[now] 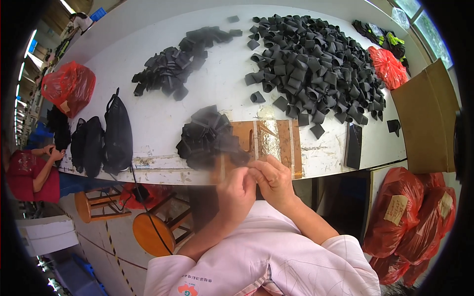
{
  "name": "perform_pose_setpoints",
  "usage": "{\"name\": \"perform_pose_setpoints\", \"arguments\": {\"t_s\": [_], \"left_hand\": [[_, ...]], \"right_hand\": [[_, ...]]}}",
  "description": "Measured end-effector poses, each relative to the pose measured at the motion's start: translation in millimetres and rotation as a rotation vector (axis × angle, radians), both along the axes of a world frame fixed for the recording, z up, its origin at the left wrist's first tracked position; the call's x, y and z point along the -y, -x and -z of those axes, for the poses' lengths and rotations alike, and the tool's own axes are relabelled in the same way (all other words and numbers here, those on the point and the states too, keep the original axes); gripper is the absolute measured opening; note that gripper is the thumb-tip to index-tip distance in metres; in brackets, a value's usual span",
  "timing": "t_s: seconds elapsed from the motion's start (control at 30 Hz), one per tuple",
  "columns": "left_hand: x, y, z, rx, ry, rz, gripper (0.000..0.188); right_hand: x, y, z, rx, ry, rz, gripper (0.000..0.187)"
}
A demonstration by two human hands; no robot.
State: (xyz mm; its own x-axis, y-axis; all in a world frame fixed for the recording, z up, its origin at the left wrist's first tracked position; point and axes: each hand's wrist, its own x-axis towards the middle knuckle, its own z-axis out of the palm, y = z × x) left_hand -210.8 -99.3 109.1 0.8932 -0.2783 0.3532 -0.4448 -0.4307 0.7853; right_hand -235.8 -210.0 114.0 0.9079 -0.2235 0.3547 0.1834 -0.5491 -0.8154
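Observation:
My left hand [238, 188] and my right hand [274, 180] meet at the table's front edge, close to my body. Both have their fingers pinched together, thumbs and fingertips nearly touching. Whatever is between the fingers is too small or hidden to make out. Just beyond them lies a brown wooden board [286, 143] with a shiny clear strip [268, 138] across it. Left of the board, partly over it, is a heap of flat black fabric pieces [205, 135].
A large pile of black fabric loops [316, 64] covers the far right, with a looser black pile [168, 69] at the far left. Red plastic bags [69, 89], a cardboard sheet [424, 113] and black mesh bags [117, 133] stand around. A co-worker [34, 172] sits at left.

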Motion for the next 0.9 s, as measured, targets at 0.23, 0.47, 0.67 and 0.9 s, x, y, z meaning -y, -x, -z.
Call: {"name": "perform_pose_setpoints", "arguments": {"t_s": [0.23,0.47,0.67,0.9], "left_hand": [[-4,-4,13,-0.149,0.083,-0.035,0.005],[0,-6,11,-0.553,0.526,-0.003,0.006],[-4,-8,21,0.003,0.060,-0.115,0.014],[-17,-28,11,-1.165,1.080,0.195,0.023]], "right_hand": [[-2,-6,10,0.076,0.005,0.005,0.014],[0,0,17,-0.117,-0.151,0.036,0.018],[-9,-8,27,0.070,0.197,0.163,0.012],[3,-13,25,-0.122,-0.295,0.096,0.007]]}}
